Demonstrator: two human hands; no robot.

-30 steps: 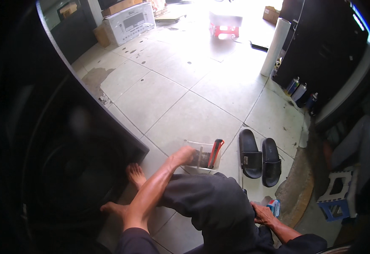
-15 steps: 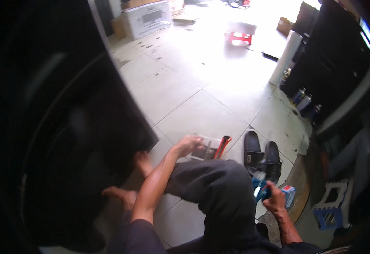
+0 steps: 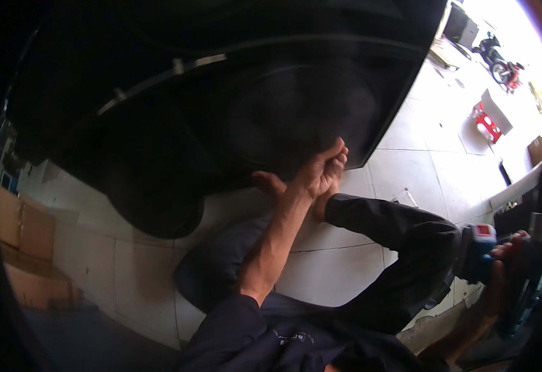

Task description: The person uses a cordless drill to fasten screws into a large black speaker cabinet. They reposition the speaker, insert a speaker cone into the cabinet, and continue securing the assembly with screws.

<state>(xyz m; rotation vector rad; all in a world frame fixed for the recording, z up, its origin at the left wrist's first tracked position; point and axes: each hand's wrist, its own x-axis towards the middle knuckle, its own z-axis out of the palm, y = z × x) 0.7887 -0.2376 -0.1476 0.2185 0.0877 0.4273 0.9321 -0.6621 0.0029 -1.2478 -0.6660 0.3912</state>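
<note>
A large black cabinet [image 3: 221,136] with a faint round shape on its face fills the upper part of the view. My left hand [image 3: 324,172] is in front of its lower edge, fingers curled closed; whatever they might hold is too small or hidden. At the right, my right hand [image 3: 499,273] grips a blue cordless drill [image 3: 528,288], its battery pack [image 3: 474,254] toward my knee. The drill's grey front end points up and away. Behind my raised knee, part of a clear plastic box [image 3: 405,197] shows on the floor.
My bare feet rest by the cabinet's lower edge. Cardboard boxes [image 3: 32,248] are stacked at the left. A red stool [image 3: 487,124] and a motorbike [image 3: 500,65] are at the far right. A white roll [image 3: 516,186] lies near the right side.
My view has swung left toward the cabinet. My left hand has left the clear box and come up before the cabinet. My right hand has lifted the drill from beside the black sandals.
</note>
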